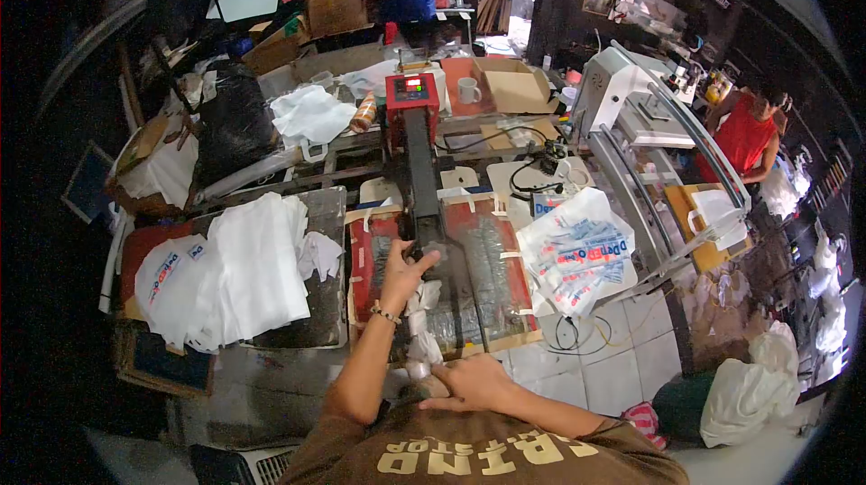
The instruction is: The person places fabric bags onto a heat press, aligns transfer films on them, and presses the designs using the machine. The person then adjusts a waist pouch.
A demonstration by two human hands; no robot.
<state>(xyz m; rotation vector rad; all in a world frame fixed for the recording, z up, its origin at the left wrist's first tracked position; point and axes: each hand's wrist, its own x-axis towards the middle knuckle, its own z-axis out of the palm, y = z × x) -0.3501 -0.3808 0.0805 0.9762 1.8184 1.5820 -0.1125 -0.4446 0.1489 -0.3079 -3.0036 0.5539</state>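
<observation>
My left hand (404, 273) is at the near end of the black arm of a heat press (422, 160), its thumb and fingers bent round something dark that I cannot make out. Near my body, my right hand (469, 382) has its fingers apart, beside the end of a wrapped handle (420, 327). Under the press arm lies a red-edged, taped board (492, 259). White printed bags (582, 250) are spread to its right, and a pile of white fabric bags (257, 268) lies to its left. The press's red control box (412, 92) shows a lit display.
A white machine with rails (622, 101) stands at the right, with a person in red (744, 138) beyond it. An open cardboard box (514, 86) and a white mug (468, 90) sit at the back. A black plastic bag (236, 124) is at the left; cables (532, 183) lie behind the printed bags.
</observation>
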